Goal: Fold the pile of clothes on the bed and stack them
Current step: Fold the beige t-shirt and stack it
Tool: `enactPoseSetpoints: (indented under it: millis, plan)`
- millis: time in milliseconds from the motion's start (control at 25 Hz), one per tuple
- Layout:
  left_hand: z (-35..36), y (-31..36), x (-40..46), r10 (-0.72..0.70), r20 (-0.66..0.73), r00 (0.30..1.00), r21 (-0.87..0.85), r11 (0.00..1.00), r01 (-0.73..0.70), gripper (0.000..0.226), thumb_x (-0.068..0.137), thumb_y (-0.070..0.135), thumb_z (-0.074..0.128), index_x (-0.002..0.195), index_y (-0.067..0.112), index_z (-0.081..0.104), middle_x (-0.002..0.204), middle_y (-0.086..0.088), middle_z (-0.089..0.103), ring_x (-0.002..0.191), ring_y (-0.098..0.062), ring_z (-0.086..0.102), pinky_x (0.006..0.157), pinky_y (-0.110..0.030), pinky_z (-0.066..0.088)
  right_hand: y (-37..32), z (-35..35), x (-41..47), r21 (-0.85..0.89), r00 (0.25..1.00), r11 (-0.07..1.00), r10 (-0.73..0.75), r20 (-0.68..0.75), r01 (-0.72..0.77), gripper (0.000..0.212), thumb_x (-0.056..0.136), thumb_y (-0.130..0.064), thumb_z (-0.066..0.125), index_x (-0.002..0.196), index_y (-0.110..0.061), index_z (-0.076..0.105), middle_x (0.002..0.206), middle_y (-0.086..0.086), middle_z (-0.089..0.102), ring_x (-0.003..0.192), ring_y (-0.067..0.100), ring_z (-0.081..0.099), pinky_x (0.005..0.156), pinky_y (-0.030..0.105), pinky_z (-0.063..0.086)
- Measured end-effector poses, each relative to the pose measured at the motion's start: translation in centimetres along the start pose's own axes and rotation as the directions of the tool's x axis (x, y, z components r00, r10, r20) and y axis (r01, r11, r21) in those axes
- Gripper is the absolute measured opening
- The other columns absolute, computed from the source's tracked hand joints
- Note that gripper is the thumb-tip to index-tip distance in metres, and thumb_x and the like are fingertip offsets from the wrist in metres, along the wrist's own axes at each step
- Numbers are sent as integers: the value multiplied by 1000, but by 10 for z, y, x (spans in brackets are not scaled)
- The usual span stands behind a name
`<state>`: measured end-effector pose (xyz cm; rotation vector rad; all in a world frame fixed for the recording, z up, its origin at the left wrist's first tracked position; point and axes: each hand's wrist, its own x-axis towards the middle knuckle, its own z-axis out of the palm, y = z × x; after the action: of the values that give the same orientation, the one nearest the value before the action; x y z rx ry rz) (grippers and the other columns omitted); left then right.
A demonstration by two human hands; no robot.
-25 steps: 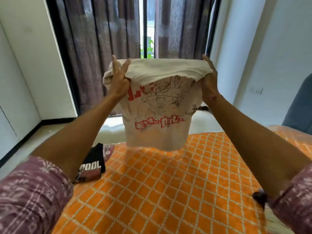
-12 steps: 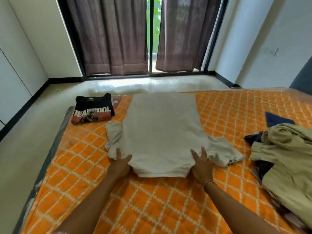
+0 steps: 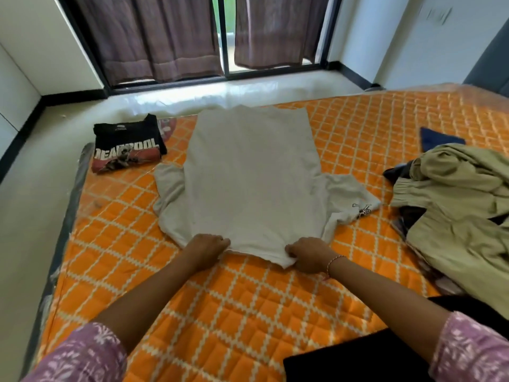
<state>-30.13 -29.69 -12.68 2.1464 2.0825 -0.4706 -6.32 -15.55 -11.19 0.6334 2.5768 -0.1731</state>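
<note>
A cream T-shirt [image 3: 253,175] lies spread face down on the orange quilted bed [image 3: 248,312], its neck edge nearest me and both sleeves out to the sides. My left hand [image 3: 206,248] pinches that near edge on the left. At the same edge, a little to the right, my right hand [image 3: 308,255] grips the cloth with curled fingers. A folded black Deadpool T-shirt [image 3: 128,146] rests at the far left corner of the bed. On the right lies the unfolded pile [image 3: 454,205], olive garments on top of dark ones.
The bed's left edge [image 3: 74,216] drops to a pale floor [image 3: 30,216]. Brown curtains [image 3: 148,37] and a glass door stand beyond the far edge. A black cloth [image 3: 358,359] lies at the bottom right near me.
The cream T-shirt went from held up in the air to spread flat on the bed. Both hands, flat on its near edge half a second ago, now curl and pinch that edge.
</note>
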Motion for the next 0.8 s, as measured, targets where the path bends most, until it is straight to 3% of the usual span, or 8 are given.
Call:
enactPoseSetpoints:
  millis: [200,280,360,440,520,600,720,800]
  plan:
    - [-25,34,-15,-4,401,916,19,1000,-4,36,94,26,49,127,14,54,116,-12,60,103,-28,59,85,-36,45,-12,8,-15,171,972,982,-115,205,81,26,86,-19,61,66,-21,44,71,2,47,77,24,47,56,29,32]
    - [-42,41,-17,-46,674,737,-23,996,83,41,91,28,58,125,5,55,99,-15,63,83,-27,61,78,-34,47,-10,-1,-26,361,911,930,-201,360,62,3,88,-15,62,87,-13,64,79,2,59,71,16,53,58,22,38]
    - [-58,38,-7,-41,843,537,-163,930,328,54,89,43,61,120,-1,56,91,-14,64,79,-27,65,68,-31,51,13,-6,-36,652,914,746,-160,372,-135,18,91,-12,58,107,-7,65,83,3,63,63,5,59,56,14,42]
    - [-63,42,18,-94,692,716,-362,812,457,51,91,52,52,110,5,57,86,-11,63,79,-27,66,63,-28,50,49,-6,-42,857,961,465,250,117,-225,16,92,-10,55,103,-7,65,87,10,66,74,16,64,57,19,44]
    - [-62,67,52,-237,275,932,-432,835,340,43,94,50,48,116,14,54,110,-9,62,103,-27,61,79,-31,47,88,3,-45,879,627,353,775,-82,-322,26,91,-17,56,113,-4,63,113,17,64,104,31,60,78,29,47]
    - [-58,116,85,-247,-2,969,-448,867,220,51,95,52,42,135,20,43,140,-7,45,128,-25,44,99,-35,35,120,17,-45,930,322,9,939,118,-367,46,92,-26,56,132,-4,50,135,19,50,117,35,52,92,42,45]
    - [-50,173,130,-203,-142,969,-367,920,139,71,91,62,20,147,20,30,155,-11,25,143,-24,23,112,-43,22,154,22,-32,885,396,-465,809,435,-22,42,90,-28,54,128,-9,50,113,13,60,84,22,53,71,36,47]
    - [-47,190,152,-212,-211,954,-364,923,125,81,88,67,14,145,15,38,152,-17,31,140,-30,33,107,-52,30,169,16,-28,794,505,-605,707,496,67,13,95,-21,49,89,-11,53,77,6,51,62,14,44,57,25,41]
